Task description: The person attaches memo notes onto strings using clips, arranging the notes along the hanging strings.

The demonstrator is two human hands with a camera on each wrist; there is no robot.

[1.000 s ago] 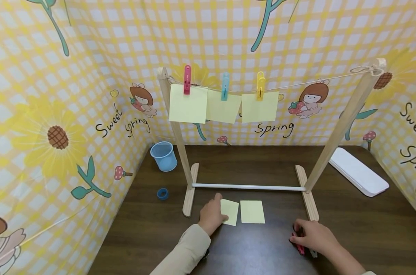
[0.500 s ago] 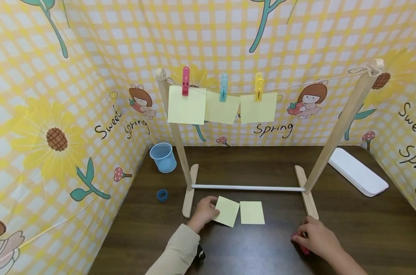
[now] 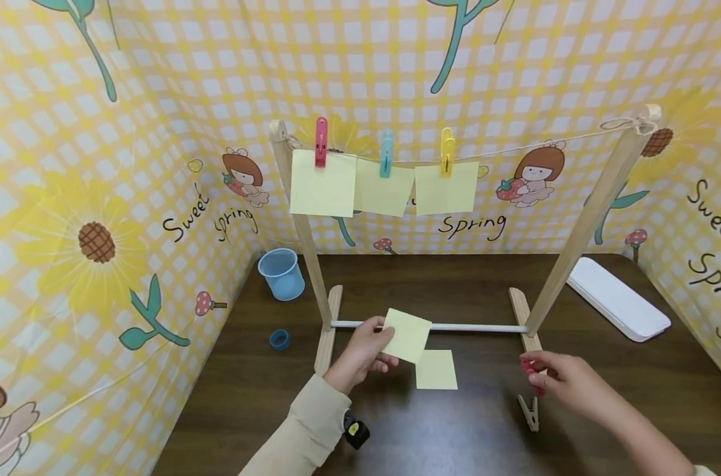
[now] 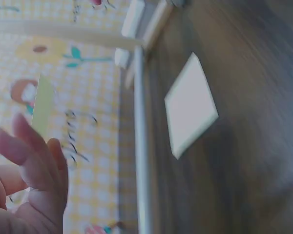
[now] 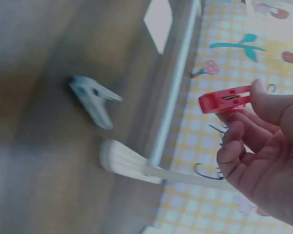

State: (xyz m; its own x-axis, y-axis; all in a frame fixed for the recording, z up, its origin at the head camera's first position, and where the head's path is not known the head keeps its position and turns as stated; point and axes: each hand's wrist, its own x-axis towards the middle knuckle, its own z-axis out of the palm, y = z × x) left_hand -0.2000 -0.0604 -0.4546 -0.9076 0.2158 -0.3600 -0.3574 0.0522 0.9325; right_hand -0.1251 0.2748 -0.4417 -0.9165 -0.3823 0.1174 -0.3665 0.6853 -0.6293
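My left hand (image 3: pixel 363 350) pinches a pale yellow sticky note (image 3: pixel 407 336) by its left edge, lifted above the table. Below it a second sticky note (image 3: pixel 436 370) lies flat on the dark wood. My right hand (image 3: pixel 565 380) holds a red clothespin (image 5: pixel 227 99) between thumb and fingers, off the table. Near that hand a grey clothespin (image 3: pixel 530 413) lies on the tabletop. Along the string of a wooden frame (image 3: pixel 593 218), three yellow notes hang from a pink clothespin (image 3: pixel 321 142), a blue clothespin (image 3: pixel 386 153) and a yellow clothespin (image 3: pixel 447 153).
A light blue cup (image 3: pixel 282 274) stands at the back left, with a dark blue ring (image 3: pixel 280 340) in front of it. At the back right lies a white case (image 3: pixel 619 299). The frame's white crossbar (image 3: pixel 473 328) runs low behind the notes. Patterned cloth (image 3: pixel 158 165) encloses the table.
My left hand has picked up the left note from the table and carried it up and forward. My right hand has lifted the red clothespin, leaving the grey one in plain view.
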